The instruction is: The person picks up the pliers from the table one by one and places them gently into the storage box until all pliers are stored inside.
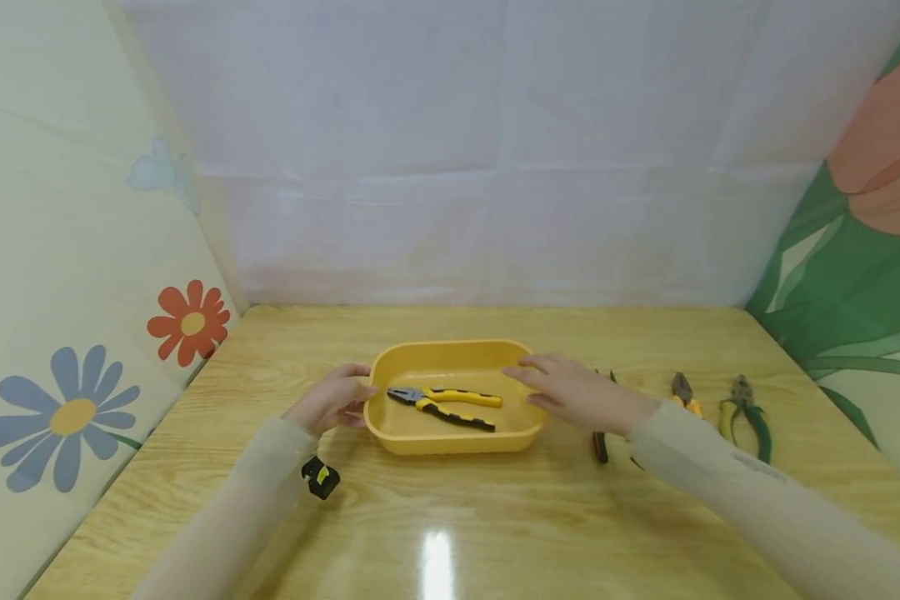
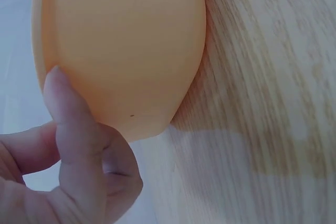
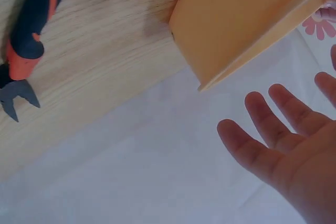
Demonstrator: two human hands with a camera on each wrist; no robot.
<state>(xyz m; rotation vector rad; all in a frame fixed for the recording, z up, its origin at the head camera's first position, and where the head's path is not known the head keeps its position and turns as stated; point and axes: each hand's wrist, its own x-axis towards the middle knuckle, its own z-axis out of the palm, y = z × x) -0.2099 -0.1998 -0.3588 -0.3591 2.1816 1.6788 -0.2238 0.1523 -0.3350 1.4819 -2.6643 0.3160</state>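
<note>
A yellow plastic tray (image 1: 450, 443) rests on the table with open combination pliers (image 1: 450, 408), yellow and black, lying inside it. My left hand (image 1: 337, 398) is at the tray's left end. In the left wrist view its bent fingers (image 2: 79, 129) touch the outer wall (image 2: 126, 45) just below the rim, with no firm wrap around it visible. Over the tray's right end, my right hand (image 1: 562, 390) spreads its fingers and holds nothing. The right wrist view has those fingers (image 3: 278, 124) apart from the tray's edge (image 3: 247, 19).
Beneath the right forearm lies a dark tool with orange-trimmed handles (image 1: 600, 446), partly hidden. Farther right are orange-handled pliers (image 1: 682, 390) and green-and-yellow pliers (image 1: 746, 412). A small black-and-yellow object (image 1: 320, 477) sits beside the left sleeve. White cloth (image 1: 495, 167) hangs behind the table.
</note>
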